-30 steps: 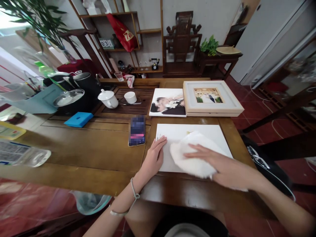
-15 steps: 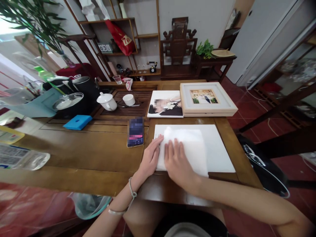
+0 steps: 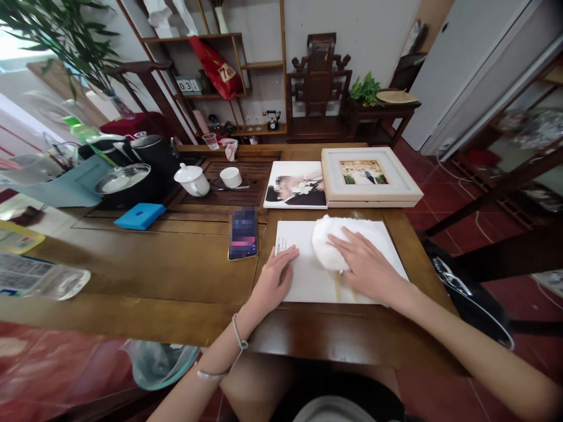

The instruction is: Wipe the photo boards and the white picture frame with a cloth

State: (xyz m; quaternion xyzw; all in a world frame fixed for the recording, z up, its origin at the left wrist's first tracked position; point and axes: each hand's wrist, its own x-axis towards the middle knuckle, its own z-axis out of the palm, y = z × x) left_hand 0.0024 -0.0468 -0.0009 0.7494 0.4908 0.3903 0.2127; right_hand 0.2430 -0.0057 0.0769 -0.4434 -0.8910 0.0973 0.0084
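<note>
My right hand (image 3: 367, 266) lay flat, fingers spread, on the soft, light cloth (image 3: 328, 243) on the stiff white board (image 3: 312, 281), while my left hand (image 3: 275, 281), fingers together, pressed the board's left edge, likely the best place to steady it.

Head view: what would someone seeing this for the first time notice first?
The right hand presses a white cloth onto a white board lying at the near edge of the wooden table, while the left hand lies flat on the board's left edge. Just behind the board sit a framed photo and an unframed print side by side, and a phone lies left of the board.
</note>
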